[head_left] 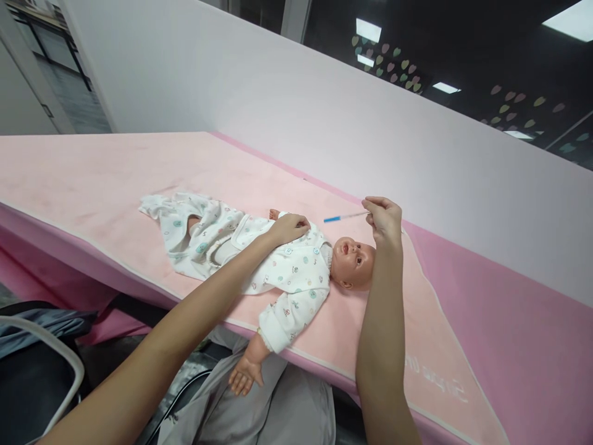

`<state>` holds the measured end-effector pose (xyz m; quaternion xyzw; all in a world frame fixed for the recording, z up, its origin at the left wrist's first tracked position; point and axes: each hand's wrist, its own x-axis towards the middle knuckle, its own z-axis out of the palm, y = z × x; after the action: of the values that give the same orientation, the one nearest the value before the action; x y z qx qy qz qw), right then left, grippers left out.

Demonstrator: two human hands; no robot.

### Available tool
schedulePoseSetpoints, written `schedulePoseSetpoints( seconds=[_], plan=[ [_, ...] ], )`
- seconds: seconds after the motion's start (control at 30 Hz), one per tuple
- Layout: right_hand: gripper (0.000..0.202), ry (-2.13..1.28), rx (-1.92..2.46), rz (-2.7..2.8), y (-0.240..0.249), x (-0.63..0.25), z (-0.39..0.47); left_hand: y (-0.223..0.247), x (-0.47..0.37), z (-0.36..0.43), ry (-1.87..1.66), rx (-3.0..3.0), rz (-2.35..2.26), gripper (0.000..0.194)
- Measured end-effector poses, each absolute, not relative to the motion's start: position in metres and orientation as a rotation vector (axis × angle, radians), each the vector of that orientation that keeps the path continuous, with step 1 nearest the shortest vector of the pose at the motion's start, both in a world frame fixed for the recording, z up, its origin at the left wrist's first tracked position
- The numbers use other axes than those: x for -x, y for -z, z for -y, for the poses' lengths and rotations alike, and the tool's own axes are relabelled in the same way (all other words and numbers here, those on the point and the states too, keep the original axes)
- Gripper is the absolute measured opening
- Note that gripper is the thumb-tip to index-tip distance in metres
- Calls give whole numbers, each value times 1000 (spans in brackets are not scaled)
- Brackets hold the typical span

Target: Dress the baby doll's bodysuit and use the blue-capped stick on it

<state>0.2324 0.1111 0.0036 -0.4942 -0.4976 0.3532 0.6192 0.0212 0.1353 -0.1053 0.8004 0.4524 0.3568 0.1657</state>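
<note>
Pink padding is covering the worktop, and a baby doll in a white printed suit is lying on it on its back, its long axis running left to right across the view, head toward the right and legs trailing off to the left under loose cloth. The left hand is resting palm down on the doll's chest, fingers curled loosely over the fabric rather than gripping anything that shows. The right hand is hovering just beyond the doll's head, pinched closed on one end of a thin thermometer; the thin stick is pointing leftward with its blue tip free in the air, lying roughly parallel to the doll's body and above its far shoulder. So the blue tip is sitting on the far side of the doll from the person, near the neck and upper chest, and the right hand is the nearer one to the head while the left is holding the torso. The doll's near arm is hanging off the front edge of the worktop, its small hand dangling over grey cloth below. Behind, a pale wall is standing close to the far edge, leaving little room there; open padding is stretching away on the left and right.
</note>
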Motion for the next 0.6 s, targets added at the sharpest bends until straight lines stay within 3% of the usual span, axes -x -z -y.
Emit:
schedulePoseSetpoints(
  seconds=[0.6],
  plan=[
    [19,-651,1100,1155,-6,-226,-108,106,-21,-135,-998,-2296,-1299,23]
  ],
)
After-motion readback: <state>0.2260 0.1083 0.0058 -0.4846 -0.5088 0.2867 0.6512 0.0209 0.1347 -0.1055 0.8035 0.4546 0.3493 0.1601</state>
